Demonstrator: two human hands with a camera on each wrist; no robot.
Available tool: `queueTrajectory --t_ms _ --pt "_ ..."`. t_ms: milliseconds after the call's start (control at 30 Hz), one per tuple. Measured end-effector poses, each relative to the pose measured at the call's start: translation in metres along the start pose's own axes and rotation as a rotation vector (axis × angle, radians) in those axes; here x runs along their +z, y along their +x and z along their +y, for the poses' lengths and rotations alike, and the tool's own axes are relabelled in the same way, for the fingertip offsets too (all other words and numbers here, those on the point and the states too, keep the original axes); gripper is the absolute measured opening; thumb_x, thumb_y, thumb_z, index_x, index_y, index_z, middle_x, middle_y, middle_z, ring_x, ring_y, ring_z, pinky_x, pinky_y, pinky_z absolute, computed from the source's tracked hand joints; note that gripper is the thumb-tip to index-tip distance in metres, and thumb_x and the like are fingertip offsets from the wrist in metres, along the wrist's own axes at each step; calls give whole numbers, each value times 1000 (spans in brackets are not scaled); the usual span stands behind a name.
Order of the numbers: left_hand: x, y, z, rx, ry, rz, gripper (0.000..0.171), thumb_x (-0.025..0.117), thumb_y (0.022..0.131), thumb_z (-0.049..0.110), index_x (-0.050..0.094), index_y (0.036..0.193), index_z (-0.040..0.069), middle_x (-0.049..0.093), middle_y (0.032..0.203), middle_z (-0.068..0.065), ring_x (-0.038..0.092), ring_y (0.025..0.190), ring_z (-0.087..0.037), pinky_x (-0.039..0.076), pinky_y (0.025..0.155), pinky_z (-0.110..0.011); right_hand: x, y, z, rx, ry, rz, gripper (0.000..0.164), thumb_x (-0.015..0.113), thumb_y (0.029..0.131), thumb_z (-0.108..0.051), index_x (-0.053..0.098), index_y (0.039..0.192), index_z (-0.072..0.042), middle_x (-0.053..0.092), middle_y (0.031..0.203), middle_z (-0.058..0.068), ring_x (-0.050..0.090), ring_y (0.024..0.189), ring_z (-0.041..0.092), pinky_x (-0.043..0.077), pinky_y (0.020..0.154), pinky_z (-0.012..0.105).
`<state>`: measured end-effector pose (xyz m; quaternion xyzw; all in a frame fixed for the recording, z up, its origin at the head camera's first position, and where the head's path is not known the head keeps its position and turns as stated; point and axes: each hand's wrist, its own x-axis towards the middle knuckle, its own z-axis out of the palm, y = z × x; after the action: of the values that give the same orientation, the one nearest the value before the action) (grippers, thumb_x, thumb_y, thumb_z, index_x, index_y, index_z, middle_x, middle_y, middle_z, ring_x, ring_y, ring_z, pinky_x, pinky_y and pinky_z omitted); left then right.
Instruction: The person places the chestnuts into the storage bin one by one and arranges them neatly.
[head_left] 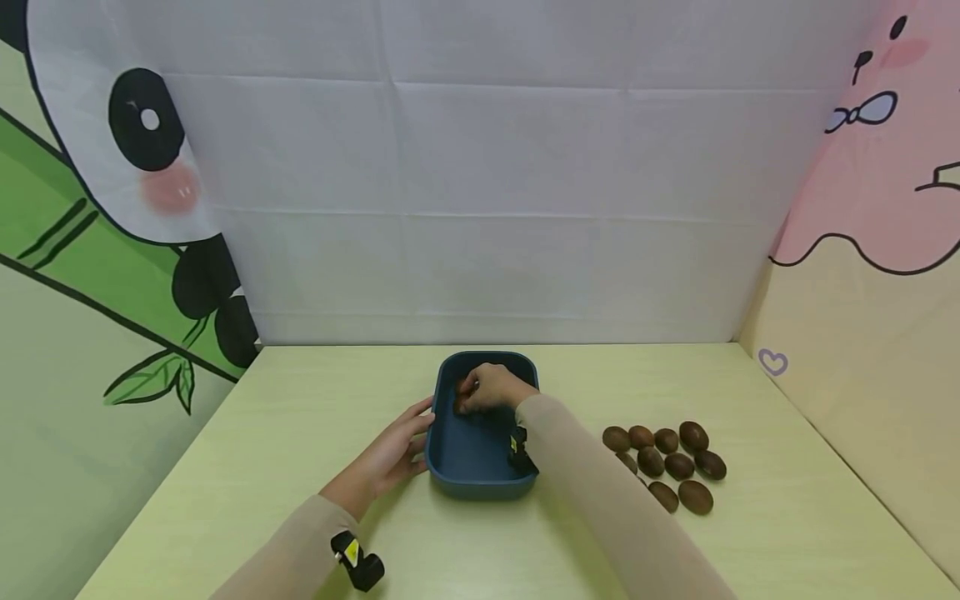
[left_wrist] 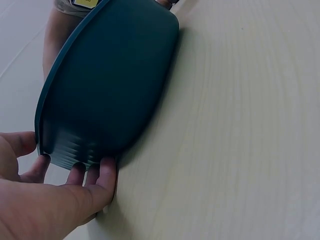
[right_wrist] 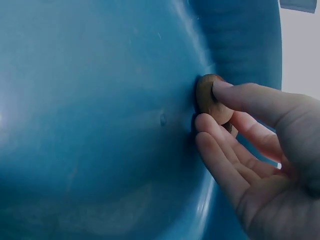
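Note:
My right hand (head_left: 491, 388) reaches inside a blue rectangular bin (head_left: 480, 492), near its left wall. In the right wrist view, thumb and fingers pinch a smooth brown oval object (right_wrist: 212, 99) close to the bin's inner wall. A second bit of brown shows behind it, partly hidden by the fingers; whether it is a separate piece, I cannot tell. My left hand (head_left: 393, 450) rests against the bin's outer left side. Its fingertips touch the wall near the rim and lower down, as the left wrist view shows.
Several brown oval objects (head_left: 679, 467) lie in loose rows on the pale table (head_left: 480, 554), right of the bin. The right sleeve (head_left: 592, 483) covers part of that group. A white cloth wall (head_left: 495, 208) stands behind the table, with printed panels on both sides.

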<state>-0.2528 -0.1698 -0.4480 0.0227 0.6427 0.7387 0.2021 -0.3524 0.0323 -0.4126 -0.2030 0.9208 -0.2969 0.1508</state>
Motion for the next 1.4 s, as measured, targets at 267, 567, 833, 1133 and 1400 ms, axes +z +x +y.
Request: queueTrajectory --t_ms 267,567,833,1133,1400 --pt "1 0 0 3 -5 2 57 42 109 30 20 160 19 41 152 -22 43 137 -35 45 97 -46 -4 -1 -2 3 -14 4 39 82 85 -28 71 117 -10 68 101 -1 63 91 14 51 85 34" --pt "0 -1 0 3 -5 25 56 43 108 30 23 160 20 46 146 -21 52 129 -30 48 92 -43 -26 -5 -8 -41 -11 6 46 86 80 -28 70 119 -10 70 105 -2 64 99 17 50 92 39" --pt "0 0 0 4 -20 9 57 44 108 29 22 160 19 51 141 -15 56 123 -23 49 91 -42 -53 -21 -14 -170 -89 -49 34 78 89 -17 69 120 -6 70 102 3 65 93 16 52 84 33" --pt "0 -2 1 6 -19 15 56 43 108 29 23 160 18 46 146 -20 54 126 -27 49 90 -41 -74 -54 -14 -252 -139 -100 36 77 91 -18 67 123 -6 69 111 12 64 97 17 52 82 32" --pt "1 -2 1 3 -17 14 56 42 109 28 22 160 18 44 148 -23 52 129 -31 49 90 -40 -84 -83 9 -257 -162 -81 29 76 92 -18 67 119 -13 68 105 4 64 96 16 53 82 33"
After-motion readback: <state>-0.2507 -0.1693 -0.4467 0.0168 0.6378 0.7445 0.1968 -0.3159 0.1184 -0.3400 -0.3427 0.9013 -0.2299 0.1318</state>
